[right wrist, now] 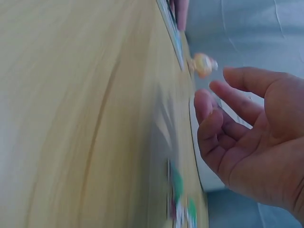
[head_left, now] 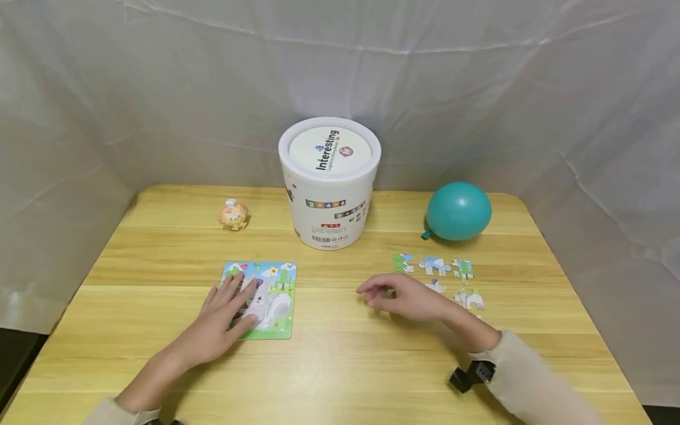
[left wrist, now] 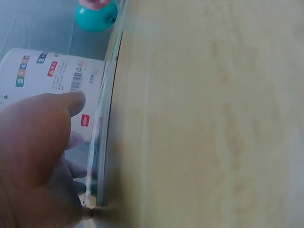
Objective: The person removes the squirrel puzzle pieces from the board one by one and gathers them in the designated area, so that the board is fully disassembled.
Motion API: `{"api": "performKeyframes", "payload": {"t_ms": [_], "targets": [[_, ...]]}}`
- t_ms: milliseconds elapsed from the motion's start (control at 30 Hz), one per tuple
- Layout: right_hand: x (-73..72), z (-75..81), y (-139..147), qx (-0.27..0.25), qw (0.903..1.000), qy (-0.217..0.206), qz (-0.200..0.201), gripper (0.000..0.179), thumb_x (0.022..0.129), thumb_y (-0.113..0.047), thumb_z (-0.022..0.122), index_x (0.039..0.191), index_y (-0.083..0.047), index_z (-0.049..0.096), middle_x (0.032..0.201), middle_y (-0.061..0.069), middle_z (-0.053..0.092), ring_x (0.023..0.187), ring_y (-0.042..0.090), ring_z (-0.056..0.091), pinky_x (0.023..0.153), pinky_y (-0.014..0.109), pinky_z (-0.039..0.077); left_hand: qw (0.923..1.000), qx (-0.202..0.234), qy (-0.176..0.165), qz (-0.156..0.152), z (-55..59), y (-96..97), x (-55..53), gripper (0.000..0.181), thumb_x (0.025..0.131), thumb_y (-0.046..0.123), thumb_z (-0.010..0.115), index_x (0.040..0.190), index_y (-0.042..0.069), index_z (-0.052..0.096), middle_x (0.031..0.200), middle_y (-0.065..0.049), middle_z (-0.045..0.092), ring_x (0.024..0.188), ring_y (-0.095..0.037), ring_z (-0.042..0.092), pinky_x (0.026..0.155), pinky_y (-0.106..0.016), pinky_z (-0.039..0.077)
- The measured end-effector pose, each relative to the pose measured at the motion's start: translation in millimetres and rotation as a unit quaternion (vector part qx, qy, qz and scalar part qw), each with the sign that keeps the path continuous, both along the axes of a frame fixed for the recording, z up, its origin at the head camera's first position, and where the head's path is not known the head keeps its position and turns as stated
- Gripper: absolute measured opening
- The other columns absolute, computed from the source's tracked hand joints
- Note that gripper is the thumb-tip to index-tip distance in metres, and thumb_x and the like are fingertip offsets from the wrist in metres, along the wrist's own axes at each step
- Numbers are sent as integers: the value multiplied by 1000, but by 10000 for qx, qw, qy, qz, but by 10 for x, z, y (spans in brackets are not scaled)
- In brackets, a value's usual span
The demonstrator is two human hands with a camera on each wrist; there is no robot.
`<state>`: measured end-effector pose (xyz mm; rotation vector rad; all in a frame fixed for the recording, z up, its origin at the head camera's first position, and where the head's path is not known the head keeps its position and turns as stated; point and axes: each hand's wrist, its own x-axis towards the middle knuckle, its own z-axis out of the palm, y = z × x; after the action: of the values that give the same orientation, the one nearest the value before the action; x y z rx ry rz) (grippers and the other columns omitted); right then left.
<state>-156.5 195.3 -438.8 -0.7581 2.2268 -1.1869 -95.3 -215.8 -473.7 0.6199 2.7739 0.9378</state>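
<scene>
My left hand [head_left: 212, 321] lies with spread fingers on a square jigsaw puzzle [head_left: 278, 304] that pictures a grey squirrel on grass. The fingers cover the puzzle's left part. In the left wrist view, the puzzle's edge [left wrist: 103, 137] shows beside the thumb. Over the middle right of the table my right hand [head_left: 411, 298] hovers with loosely bent fingers and holds nothing. The right wrist view shows this hand [right wrist: 251, 137] with bare fingertips. Several loose puzzle pieces [head_left: 434, 266] lie just beyond and beside it, partly hidden by the hand and forearm.
A white lidded bucket [head_left: 329, 200] stands at the back middle of the wooden table [head_left: 340, 378]. To its right sits a teal balloon [head_left: 459, 211]. A small orange figurine [head_left: 234, 215] is at the back left. Grey cloth [head_left: 212, 88] hangs behind the table.
</scene>
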Motion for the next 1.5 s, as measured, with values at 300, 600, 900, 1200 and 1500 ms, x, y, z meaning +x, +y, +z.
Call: {"api": "performKeyframes", "payload": {"t_ms": [300,600,900,1200,1500], "targets": [[-52,-30,-648,-229,9996,138,115,34,98,-10,68,131,-4,66,109,6,69,99,14,62,88,31,54,9992,-228,-331,89,157,-302,-11,76,107,35,54,161,-3,16,166,-29,1,151,-53,-5,114,-70,-9],[-68,-10,-1276,-312,9988,203,308,34,96,-7,69,130,-2,66,101,-2,68,92,7,61,86,23,52,9976,-115,-682,17,163,-434,31,78,105,35,57,163,3,15,167,-27,5,150,-55,-5,111,-72,-14],[-41,-89,-1681,59,9987,318,386,31,95,-8,72,126,-2,70,101,0,70,83,1,59,79,16,50,9973,-97,-722,-105,127,-454,48,75,105,33,58,164,8,19,167,-26,2,150,-54,-8,111,-71,-18],[-8,-173,-1901,688,9938,840,243,38,92,-12,75,129,-4,70,105,-1,70,82,0,57,78,13,47,9965,-32,-827,-142,123,-454,58,77,104,34,60,163,6,19,168,-26,0,149,-54,-11,110,-70,-19],[58,-133,-2026,929,9898,1023,352,44,92,-14,76,134,-5,66,100,-5,67,80,0,55,76,13,44,9965,94,-822,-149,109,-444,60,77,104,31,60,163,4,19,167,-27,-1,148,-56,-13,108,-72,-21]]}}
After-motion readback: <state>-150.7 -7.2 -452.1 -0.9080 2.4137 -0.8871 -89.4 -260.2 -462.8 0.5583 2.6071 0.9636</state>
